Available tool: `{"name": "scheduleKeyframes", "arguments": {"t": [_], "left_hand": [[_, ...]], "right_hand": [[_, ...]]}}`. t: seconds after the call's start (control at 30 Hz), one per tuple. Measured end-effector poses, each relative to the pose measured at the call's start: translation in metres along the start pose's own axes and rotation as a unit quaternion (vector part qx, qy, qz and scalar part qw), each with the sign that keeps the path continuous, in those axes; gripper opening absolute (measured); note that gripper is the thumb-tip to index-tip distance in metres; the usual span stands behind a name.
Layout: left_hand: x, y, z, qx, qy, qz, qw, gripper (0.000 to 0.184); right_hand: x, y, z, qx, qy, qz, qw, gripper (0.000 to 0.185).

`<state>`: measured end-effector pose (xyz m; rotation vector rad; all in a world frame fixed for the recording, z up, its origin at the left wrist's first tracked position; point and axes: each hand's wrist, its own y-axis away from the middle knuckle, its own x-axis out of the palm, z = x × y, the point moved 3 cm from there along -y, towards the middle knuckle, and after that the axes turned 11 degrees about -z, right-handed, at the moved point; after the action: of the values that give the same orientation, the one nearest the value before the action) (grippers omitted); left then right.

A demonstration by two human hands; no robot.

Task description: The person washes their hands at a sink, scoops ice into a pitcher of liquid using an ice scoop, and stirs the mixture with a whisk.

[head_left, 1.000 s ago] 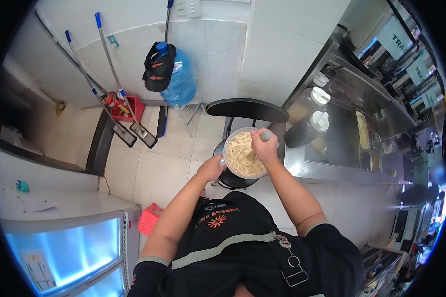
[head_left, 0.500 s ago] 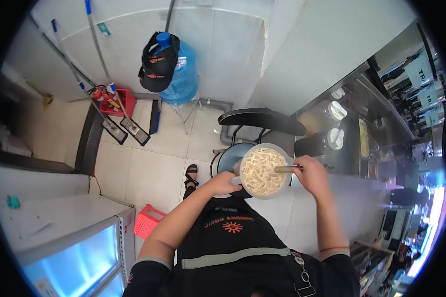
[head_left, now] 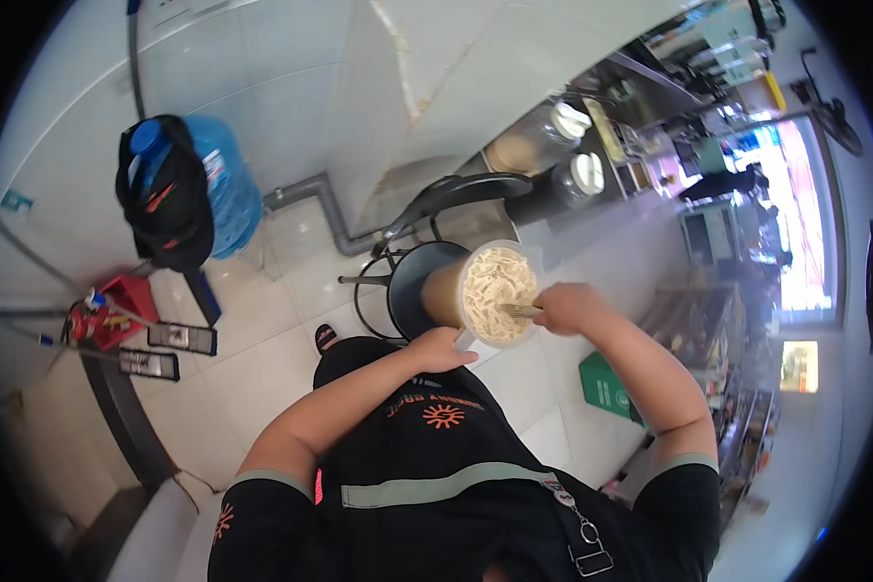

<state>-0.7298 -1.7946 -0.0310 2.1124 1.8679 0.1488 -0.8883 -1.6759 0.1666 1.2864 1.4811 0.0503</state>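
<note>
My left hand is closed around the handle of a large translucent pitcher. Pale beige liquid with many light strips or pieces, whose kind I cannot make out, fills it close to the rim. My right hand grips the handle of a utensil. Its lower end dips into the contents and is hidden there. The pitcher is in front of my apron, over or on a dark round-seated chair; whether its base touches the seat cannot be seen.
Two lidded jugs stand on the metal counter beyond the chair. A blue water bottle with a black cap hung on it is at left, near mops and a red bucket. A green box sits on the floor at right.
My view has swung to the right, so the bottle and mops appear further left and the green box shows. Both hands keep their hold, and the utensil is still in the pitcher.
</note>
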Motion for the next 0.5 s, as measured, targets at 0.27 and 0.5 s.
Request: {"name": "scheduleKeyframes", "arguments": {"t": [0.27,0.5], "left_hand": [[-0.005,-0.005,0.0,-0.002,-0.006,0.052,0.999,0.052],[-0.007,-0.006,0.002,-0.006,-0.041,0.07,0.997,0.054]], "right_hand": [[-0.009,0.006,0.018,0.003,-0.081,0.017,0.997,0.027],[0.0,0.004,0.011,0.05,-0.115,-0.002,0.992,0.03]]}}
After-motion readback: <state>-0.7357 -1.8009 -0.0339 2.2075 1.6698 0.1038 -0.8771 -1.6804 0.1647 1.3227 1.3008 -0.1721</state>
